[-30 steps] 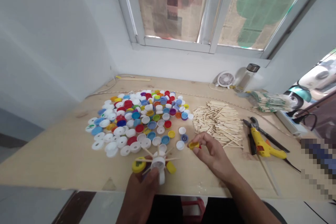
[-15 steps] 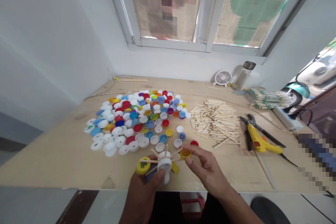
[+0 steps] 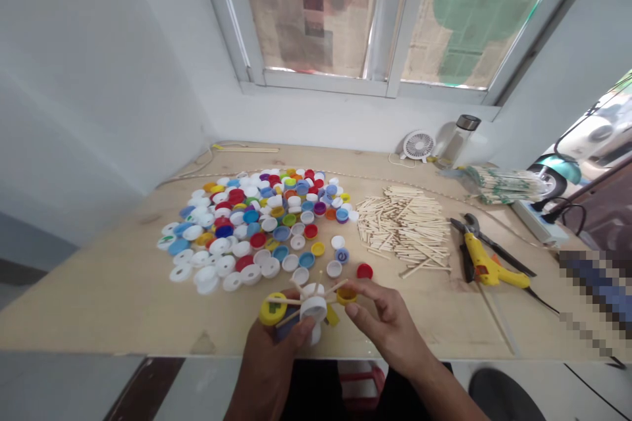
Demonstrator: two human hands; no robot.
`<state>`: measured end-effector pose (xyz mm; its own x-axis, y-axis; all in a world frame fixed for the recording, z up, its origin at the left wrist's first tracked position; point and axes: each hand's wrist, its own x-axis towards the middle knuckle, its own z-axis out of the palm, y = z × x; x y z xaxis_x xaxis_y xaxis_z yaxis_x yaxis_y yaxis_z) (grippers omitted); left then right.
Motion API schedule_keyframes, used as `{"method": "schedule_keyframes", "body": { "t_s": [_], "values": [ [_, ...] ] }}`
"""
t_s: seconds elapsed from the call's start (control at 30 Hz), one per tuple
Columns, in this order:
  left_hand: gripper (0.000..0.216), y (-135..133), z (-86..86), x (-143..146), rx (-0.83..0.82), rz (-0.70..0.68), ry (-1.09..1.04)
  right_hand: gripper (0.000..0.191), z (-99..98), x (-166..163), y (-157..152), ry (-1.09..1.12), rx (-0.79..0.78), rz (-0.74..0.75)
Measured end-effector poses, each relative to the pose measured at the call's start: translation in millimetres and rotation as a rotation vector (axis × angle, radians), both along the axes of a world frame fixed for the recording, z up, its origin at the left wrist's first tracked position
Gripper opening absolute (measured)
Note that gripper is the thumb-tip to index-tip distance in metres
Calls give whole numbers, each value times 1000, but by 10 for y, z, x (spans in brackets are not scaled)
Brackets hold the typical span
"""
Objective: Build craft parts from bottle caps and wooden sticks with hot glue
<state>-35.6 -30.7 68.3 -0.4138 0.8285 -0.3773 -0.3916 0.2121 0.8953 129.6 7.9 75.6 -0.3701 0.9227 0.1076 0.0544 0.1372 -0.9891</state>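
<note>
Counting the white cap piece (image 3: 313, 309) as the middle of the clock, and the window side as twelve. Pinching that piece in the left hand (image 3: 274, 348), right by the near edge of the wooden table (image 3: 123, 302), and pressing the thumb on its lower front. Seeing thin sticks (image 3: 284, 302) poking out of it like sun rays. Seeing a yellow cap with a green mark (image 3: 273, 309) at nine o'clock, touching the left hand, and something blue (image 3: 288, 327) below it, mostly hidden. Pinching a deep yellow cap (image 3: 346, 297) between two and three o'clock, using the thumb and pointing finger of the right hand (image 3: 388, 322). Holding it close to the stick ends, but not being able to tell touching from nearly touching.

Looking farther, seeing a red cap (image 3: 365, 271) lying at two o'clock, just past the right hand. Finding a yellow glue gun (image 3: 486, 266) between two and three, lying by dark pliers (image 3: 503, 255). Seeing a pile of small sticks (image 3: 405, 230) between one and two, and a big heap of bright caps (image 3: 257, 223) around eleven. Spotting a bag of sticks (image 3: 508, 185) at two, a little white fan (image 3: 419, 146) at one, a clear bottle (image 3: 451, 145) beside it, and the window (image 3: 392, 20) behind.
</note>
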Motion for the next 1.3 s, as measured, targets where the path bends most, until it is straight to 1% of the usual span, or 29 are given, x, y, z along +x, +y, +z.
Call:
{"method": "schedule_keyframes", "body": {
  "t_s": [0.17, 0.27, 0.37, 0.5, 0.57, 0.73, 0.8, 0.87, 0.93, 1.03, 1.17, 1.3],
  "values": [
    [50, -1, -21, 0, 23, -5, -60, 23, -76, 15, -12, -14, -29, -7],
    [51, -2, -31, -12, 6, -24, -52, 28, -89, 70, -28, -62, -12, -4],
    [52, -2, -29, -25, -9, -61, -23, 37, -35, 159, -24, -114, 43, 16],
    [48, -11, 0, -14, -17, -106, 26, 34, 77, 242, 9, -156, 102, -17],
    [45, -15, 24, -9, -24, -166, 85, 33, 116, 242, 18, -186, 108, -1],
    [40, -11, 111, -20, 22, -382, 217, 32, 167, 177, -5, -271, 70, 124],
    [39, 0, 143, -29, 26, -453, 249, 34, 173, 160, -23, -316, 29, 124],
    [40, 16, 162, -37, 17, -488, 264, 32, 166, 153, -37, -328, -20, 102],
    [45, 34, 160, -46, 29, -486, 234, 28, 138, 150, -50, -292, -65, 79],
    [53, 49, 124, -44, 80, -456, 83, 29, 53, 133, -72, -176, -111, 15],
    [53, 27, 46, 3, 148, -434, -152, 31, -101, 68, -111, 31, -183, -78],
    [52, -12, -23, 61, 150, -412, -284, 29, -192, -30, -149, 230, -272, -94]
  ]
}}
